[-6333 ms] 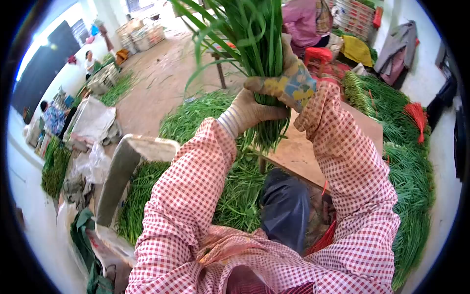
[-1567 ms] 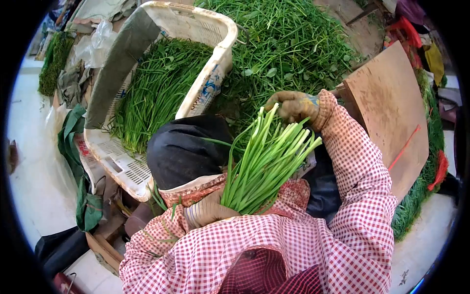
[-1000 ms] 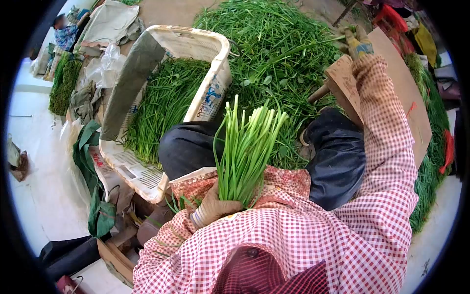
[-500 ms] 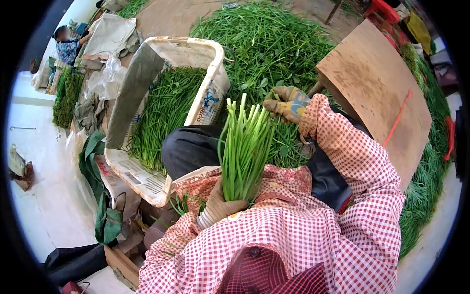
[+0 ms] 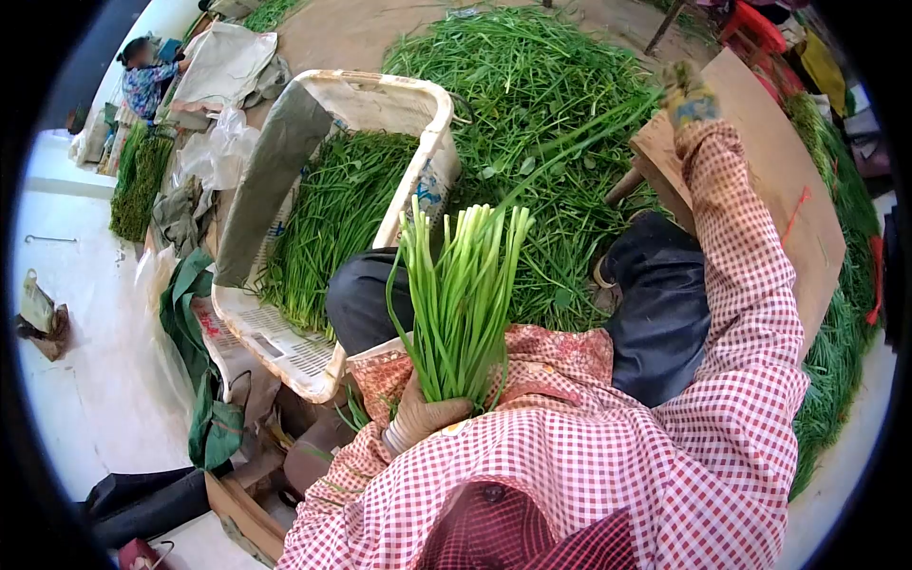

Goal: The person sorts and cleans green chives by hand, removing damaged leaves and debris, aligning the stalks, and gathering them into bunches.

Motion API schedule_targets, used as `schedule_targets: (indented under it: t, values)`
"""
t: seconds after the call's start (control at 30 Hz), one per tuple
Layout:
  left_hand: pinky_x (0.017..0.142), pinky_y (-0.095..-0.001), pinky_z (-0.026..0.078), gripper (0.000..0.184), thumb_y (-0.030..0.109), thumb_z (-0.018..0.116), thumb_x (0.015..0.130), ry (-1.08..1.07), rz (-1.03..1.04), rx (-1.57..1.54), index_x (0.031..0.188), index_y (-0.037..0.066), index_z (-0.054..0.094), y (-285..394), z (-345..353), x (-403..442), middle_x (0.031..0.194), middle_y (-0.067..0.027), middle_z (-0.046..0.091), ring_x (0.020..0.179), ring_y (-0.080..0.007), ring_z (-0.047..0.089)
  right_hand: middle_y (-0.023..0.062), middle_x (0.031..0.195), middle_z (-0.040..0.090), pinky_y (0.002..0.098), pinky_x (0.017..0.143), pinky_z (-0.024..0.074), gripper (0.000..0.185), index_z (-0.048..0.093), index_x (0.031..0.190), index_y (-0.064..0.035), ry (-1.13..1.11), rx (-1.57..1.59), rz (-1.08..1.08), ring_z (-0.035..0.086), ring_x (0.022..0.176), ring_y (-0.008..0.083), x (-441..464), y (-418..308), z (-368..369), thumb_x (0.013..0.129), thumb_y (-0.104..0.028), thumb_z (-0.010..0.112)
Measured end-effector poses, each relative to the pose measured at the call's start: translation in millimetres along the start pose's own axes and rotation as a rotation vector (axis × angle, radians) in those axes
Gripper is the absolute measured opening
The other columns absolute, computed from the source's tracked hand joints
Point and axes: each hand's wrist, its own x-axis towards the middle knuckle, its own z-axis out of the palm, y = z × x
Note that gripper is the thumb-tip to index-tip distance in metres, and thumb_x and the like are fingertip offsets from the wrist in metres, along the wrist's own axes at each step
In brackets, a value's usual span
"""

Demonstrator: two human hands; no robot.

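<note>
Head view, hand notes. Largest first: loose heap of greens [image 5: 532, 104] ahead; beside it a white basket [image 5: 442, 112] part-filled with greens; to the right, a brown board [image 5: 760, 171]. I log the bunch of green stalks [image 5: 461, 304] over the lap, pale ends pointing forward.

Step in hand, my reading: one long strand [image 5: 589, 136] is being handled apart from the bunch. Next move, as I judge it, calls for a steady hold low on the stalks and room for the reaching hand beside the board's edge.

Pose: right arm stretched forward and outward, gloved right hand [image 5: 689, 97] near the board's far-left corner. Blurred; I cannot tell whether its fingers are closed on the strand. Left arm bent close to the body, gloved left hand [image 5: 427, 418] gripping the bunch's lower part.
</note>
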Motion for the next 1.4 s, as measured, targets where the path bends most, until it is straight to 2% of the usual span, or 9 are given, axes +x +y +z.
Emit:
schedule_targets:
  t: [0.17,0.43,0.57,0.63,0.9,1.07,1.27,1.37,1.4]
  values:
    - [0.098,-0.0402,0.043,0.081,-0.003,0.075,0.063,-0.004,-0.062,0.075,0.135,0.004,0.038,0.6,-1.2,11.1,0.124,-0.0106,0.056,0.111,-0.0242,0.055,0.0012,0.072,0.058,0.0251,0.045,0.0403,0.057,0.058,0.109,-0.0060,-0.678,-1.160,0.338,0.048,0.052,0.0098,-87.2,82.5,-47.1,0.092,-0.057,0.041]
    - [0.098,-0.0396,0.043,0.078,-0.004,0.075,0.065,-0.029,-0.022,0.075,0.134,0.003,0.039,-2.2,2.5,20.7,0.125,-0.0117,0.055,0.113,-0.0240,0.054,-0.0007,0.062,0.058,0.0204,0.033,0.0308,0.048,0.062,0.095,-0.0064,-0.983,-0.627,1.020,0.037,0.036,0.0035,-134.5,123.4,-45.4,0.083,-0.053,0.061]
    - [0.099,-0.0384,0.042,0.080,-0.001,0.075,0.066,0.018,-0.009,0.229,0.135,0.000,0.035,-3.8,2.6,21.8,0.125,-0.0127,0.055,0.114,-0.0241,0.054,0.0069,0.088,0.063,0.0406,0.057,0.0500,0.034,0.064,0.104,-0.0074,-0.940,-1.277,0.195,0.053,0.058,0.0195,-68.1,145.5,-44.2,0.087,-0.037,0.061]
    - [0.096,-0.0383,0.043,0.077,-0.003,0.077,0.065,0.011,0.056,0.205,0.133,0.003,0.041,-4.9,2.3,23.6,0.123,-0.0107,0.057,0.111,-0.0218,0.056,-0.0038,0.060,0.052,0.0269,0.037,0.0431,0.022,0.063,0.092,-0.0096,-0.427,-0.802,0.213,0.045,0.045,0.0081,-71.8,94.8,-28.7,0.087,-0.030,0.064]
    - [0.099,-0.0375,0.043,0.086,0.007,0.080,0.066,-0.005,-0.020,0.389,0.137,0.000,0.033,-17.5,-2.9,37.8,0.124,-0.0136,0.055,0.113,-0.0230,0.055,0.0179,0.113,0.055,0.0457,0.092,0.0430,0.051,0.061,0.115,-0.0092,-1.595,-1.647,-0.648,0.053,0.105,0.0344,-159.4,87.0,8.5,0.082,-0.048,0.060]
    - [0.099,-0.0366,0.043,0.090,0.007,0.081,0.065,-0.043,-0.065,0.346,0.139,0.001,0.031,-4.3,4.4,32.8,0.126,-0.0137,0.055,0.113,-0.0211,0.055,0.0137,0.110,0.063,0.0389,0.089,0.0455,0.051,0.061,0.119,-0.0118,-1.783,-1.550,0.320,0.060,0.101,0.0274,-153.1,128.3,-2.7,0.082,-0.047,0.062]
    - [0.104,-0.0361,0.036,0.097,0.010,0.081,0.065,-0.124,-0.059,0.361,0.143,0.002,0.025,-1.6,-1.4,38.8,0.133,-0.0132,0.048,0.122,-0.0225,0.048,0.0107,0.123,0.058,0.0384,0.097,0.0459,0.037,0.049,0.130,-0.0128,-1.308,-2.020,0.204,0.056,0.110,0.0260,-135.7,126.8,10.0,0.098,-0.029,0.042]
    - [0.103,-0.0360,0.036,0.094,0.010,0.083,0.064,-0.096,-0.010,0.395,0.141,0.001,0.029,-6.6,-5.4,38.4,0.133,-0.0115,0.049,0.120,-0.0199,0.048,0.0173,0.113,0.057,0.0327,0.082,0.0516,0.023,0.056,0.115,-0.0065,-0.869,-1.960,0.086,0.059,0.091,0.0236,-54.3,133.7,-12.6,0.093,-0.011,0.052]
    - [0.103,-0.0360,0.036,0.094,0.010,0.083,0.064,-0.091,-0.010,0.389,0.141,0.001,0.029,-7.3,-6.9,39.3,0.133,-0.0115,0.049,0.120,-0.0199,0.048,0.0202,0.126,0.050,0.0394,0.092,0.0472,0.041,0.048,0.128,-0.0092,-0.816,-1.974,-0.267,0.052,0.113,0.0305,-37.3,133.3,-28.5,0.090,-0.020,0.059]
